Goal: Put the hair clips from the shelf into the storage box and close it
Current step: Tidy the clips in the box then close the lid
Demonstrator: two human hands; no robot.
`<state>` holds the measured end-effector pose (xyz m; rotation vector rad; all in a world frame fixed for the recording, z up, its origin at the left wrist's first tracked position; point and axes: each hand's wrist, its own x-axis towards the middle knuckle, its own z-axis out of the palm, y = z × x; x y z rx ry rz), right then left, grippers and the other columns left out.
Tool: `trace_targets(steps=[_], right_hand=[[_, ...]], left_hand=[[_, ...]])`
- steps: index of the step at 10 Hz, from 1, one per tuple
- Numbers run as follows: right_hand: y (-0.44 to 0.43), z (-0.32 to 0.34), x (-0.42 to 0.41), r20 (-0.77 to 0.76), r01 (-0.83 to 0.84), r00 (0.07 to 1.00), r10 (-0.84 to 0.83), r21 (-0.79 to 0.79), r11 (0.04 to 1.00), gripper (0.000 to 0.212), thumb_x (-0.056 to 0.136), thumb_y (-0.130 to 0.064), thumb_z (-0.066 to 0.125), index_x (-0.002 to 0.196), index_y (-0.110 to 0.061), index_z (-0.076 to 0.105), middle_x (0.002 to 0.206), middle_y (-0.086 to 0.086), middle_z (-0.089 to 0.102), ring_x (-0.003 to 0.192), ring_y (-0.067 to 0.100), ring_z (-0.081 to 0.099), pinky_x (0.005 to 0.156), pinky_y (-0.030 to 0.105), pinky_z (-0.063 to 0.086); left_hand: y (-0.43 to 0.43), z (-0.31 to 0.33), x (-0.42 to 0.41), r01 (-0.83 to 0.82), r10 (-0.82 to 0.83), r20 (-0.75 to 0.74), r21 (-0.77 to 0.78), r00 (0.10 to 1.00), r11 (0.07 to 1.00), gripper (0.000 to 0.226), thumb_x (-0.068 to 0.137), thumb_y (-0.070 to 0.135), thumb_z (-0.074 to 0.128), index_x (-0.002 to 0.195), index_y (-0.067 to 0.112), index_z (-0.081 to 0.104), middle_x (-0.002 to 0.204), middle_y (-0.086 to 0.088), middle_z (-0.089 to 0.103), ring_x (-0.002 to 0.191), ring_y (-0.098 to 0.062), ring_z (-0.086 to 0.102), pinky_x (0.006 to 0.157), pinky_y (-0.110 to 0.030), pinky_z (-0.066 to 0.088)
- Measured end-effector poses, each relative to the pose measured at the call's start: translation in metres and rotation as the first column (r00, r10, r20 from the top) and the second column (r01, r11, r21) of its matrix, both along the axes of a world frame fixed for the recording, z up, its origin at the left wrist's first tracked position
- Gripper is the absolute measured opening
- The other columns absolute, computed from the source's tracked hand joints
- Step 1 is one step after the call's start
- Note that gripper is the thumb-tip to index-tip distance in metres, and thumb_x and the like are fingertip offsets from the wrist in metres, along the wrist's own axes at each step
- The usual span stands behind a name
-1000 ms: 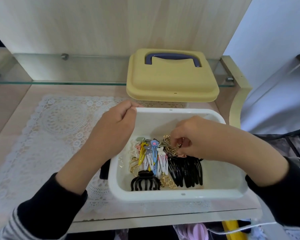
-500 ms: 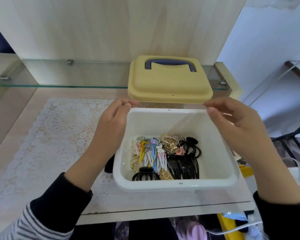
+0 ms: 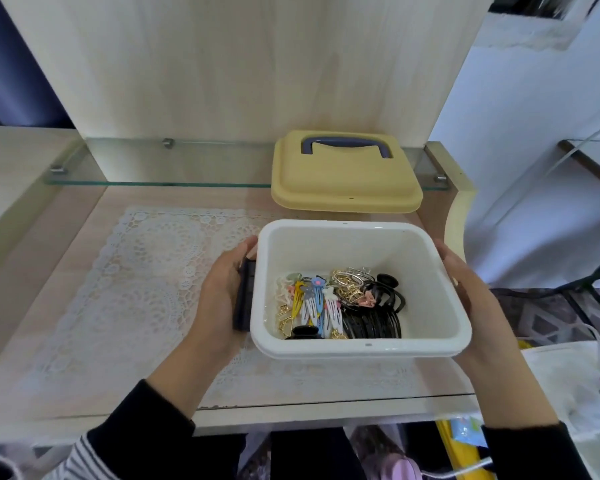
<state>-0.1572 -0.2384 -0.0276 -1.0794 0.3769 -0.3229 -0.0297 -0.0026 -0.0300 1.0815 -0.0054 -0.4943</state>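
A white storage box (image 3: pixel 430 271) stands open on the wooden shelf, right of the middle. Inside it lies a heap of hair clips (image 3: pixel 340 306): coloured snap clips, gold ones and black claw clips. My left hand (image 3: pixel 222 299) grips the box's left side, over its dark latch (image 3: pixel 245 299). Against the box's right side presses my right hand (image 3: pixel 471 296). The yellow lid (image 3: pixel 343 181) with a blue-grey handle (image 3: pixel 347 143) rests behind the box on a glass shelf, apart from it.
A white lace mat (image 3: pixel 136 271) covers the shelf under and left of the box. A narrow glass shelf (image 3: pixel 153 168) runs along the wooden back panel. The shelf's front edge is near my forearms, with bags and clutter below.
My right hand left the clips inside the box, rose past the rim, and now holds the box's right side. My left hand slid down from the rim's back corner to the left side.
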Motion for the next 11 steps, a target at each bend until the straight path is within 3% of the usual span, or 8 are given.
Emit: trace_targets(steps=[2, 3, 5, 6, 7, 9, 10, 11], right_hand=[[0.018, -0.006, -0.012, 0.033, 0.087, 0.995, -0.09, 0.103, 0.991, 0.026, 0.097, -0.013, 0.041, 0.088, -0.015, 0.066, 0.062, -0.007, 0.066, 0.057, 0.005, 0.064, 0.051, 0.015, 0.051], [0.013, -0.035, -0.017, -0.02, 0.24, 0.965, -0.261, -0.329, 0.913, 0.047, 0.085, 0.02, 0.05, 0.113, -0.016, 0.06, 0.086, -0.028, 0.068, 0.084, -0.009, 0.062, 0.079, 0.014, 0.052], [0.029, -0.028, -0.01, 0.01, 0.297, 0.931, -0.365, -0.6, 0.743, 0.057, 0.072, 0.029, 0.059, 0.118, -0.004, 0.057, 0.091, -0.034, 0.064, 0.084, -0.014, 0.059, 0.075, 0.007, 0.05], [0.033, -0.027, -0.004, 0.066, 0.309, 0.947, -0.315, -0.457, 0.834, 0.042, 0.076, 0.017, 0.064, 0.11, -0.007, 0.063, 0.083, -0.02, 0.069, 0.078, -0.003, 0.064, 0.076, 0.03, 0.056], [0.044, -0.011, 0.01, 0.128, 0.246, 0.964, -0.234, -0.087, 0.965, 0.018, 0.055, -0.031, 0.082, 0.068, -0.023, 0.074, 0.064, -0.006, 0.065, 0.063, 0.009, 0.062, 0.061, 0.025, 0.053], [0.086, 0.008, 0.029, 0.158, 0.135, 0.974, -0.163, 0.174, 0.975, 0.015, 0.062, -0.017, 0.064, 0.048, -0.017, 0.069, 0.051, 0.0, 0.058, 0.048, 0.013, 0.056, 0.048, 0.016, 0.048], [0.097, 0.004, 0.037, 0.103, 0.166, 0.976, -0.19, 0.207, 0.964, 0.046, 0.089, -0.003, 0.042, 0.051, -0.014, 0.067, 0.052, 0.001, 0.057, 0.048, 0.014, 0.056, 0.046, 0.018, 0.048], [0.113, 0.006, 0.044, 0.097, 0.105, 0.984, -0.147, 0.343, 0.934, 0.029, 0.09, -0.007, 0.041, 0.068, -0.01, 0.059, 0.055, 0.003, 0.056, 0.051, 0.016, 0.057, 0.046, 0.019, 0.049]], left_hand=[[0.004, -0.014, -0.02, -0.045, 0.036, -0.05, -0.189, 0.998, 0.981, 0.038, 0.096, 0.031, 0.043, 0.114, 0.005, 0.064, 0.104, -0.015, 0.068, 0.096, -0.031, 0.066, 0.084, -0.045, 0.053], [0.001, -0.013, -0.028, -0.034, 0.026, -0.043, -0.198, 0.999, 0.98, 0.032, 0.1, 0.024, 0.036, 0.1, 0.007, 0.062, 0.073, -0.004, 0.069, 0.068, -0.019, 0.068, 0.058, -0.029, 0.054], [0.001, -0.008, -0.021, -0.08, 0.036, -0.13, -0.347, 0.991, 0.934, 0.028, 0.095, 0.023, 0.04, 0.114, 0.011, 0.057, 0.086, -0.005, 0.067, 0.082, -0.023, 0.065, 0.072, -0.035, 0.053], [0.01, -0.008, -0.015, -0.059, 0.021, -0.113, -0.348, 0.993, 0.936, 0.029, 0.095, 0.024, 0.041, 0.118, 0.012, 0.056, 0.092, -0.006, 0.066, 0.09, -0.026, 0.062, 0.079, -0.039, 0.051], [0.021, -0.006, -0.007, -0.072, 0.031, -0.118, -0.355, 0.993, 0.932, 0.029, 0.094, 0.026, 0.043, 0.118, 0.013, 0.055, 0.095, -0.008, 0.064, 0.096, -0.029, 0.058, 0.084, -0.042, 0.048], [0.053, -0.006, 0.004, -0.089, 0.069, -0.072, -0.333, 0.995, 0.939, 0.027, 0.094, 0.027, 0.041, 0.107, 0.012, 0.059, 0.084, -0.005, 0.066, 0.081, -0.026, 0.064, 0.068, -0.035, 0.054], [0.067, -0.006, 0.008, -0.125, 0.114, -0.056, -0.28, 0.992, 0.952, 0.028, 0.095, 0.028, 0.04, 0.093, 0.014, 0.064, 0.079, -0.004, 0.065, 0.076, -0.025, 0.062, 0.069, -0.036, 0.051], [0.081, -0.004, 0.013, -0.134, 0.127, -0.045, -0.249, 0.991, 0.959, 0.031, 0.096, 0.03, 0.038, 0.09, 0.017, 0.065, 0.077, -0.003, 0.065, 0.071, -0.023, 0.064, 0.062, -0.033, 0.052]])
